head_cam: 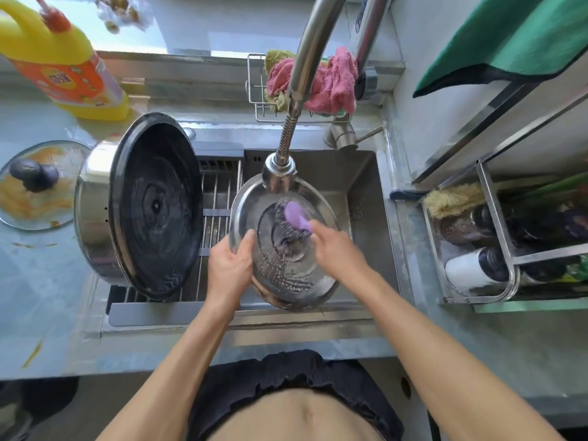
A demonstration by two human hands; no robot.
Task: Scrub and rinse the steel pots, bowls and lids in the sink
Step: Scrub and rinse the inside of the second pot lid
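Head view: round steel lid point(286, 268), shiny, wet, tilted over sink point(366, 186). Left hand point(230, 265), fingers curled on lid's left rim. Right hand point(337, 249), fingers gripping purple-handled wire scrubber point(294, 218) against lid. Large steel pot point(95, 211) on its side on rack, interior dark.

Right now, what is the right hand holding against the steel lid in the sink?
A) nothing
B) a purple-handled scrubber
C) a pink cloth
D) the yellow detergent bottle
B: the right hand grips a purple-handled scrubber on the steel lid, which the left hand steadies.
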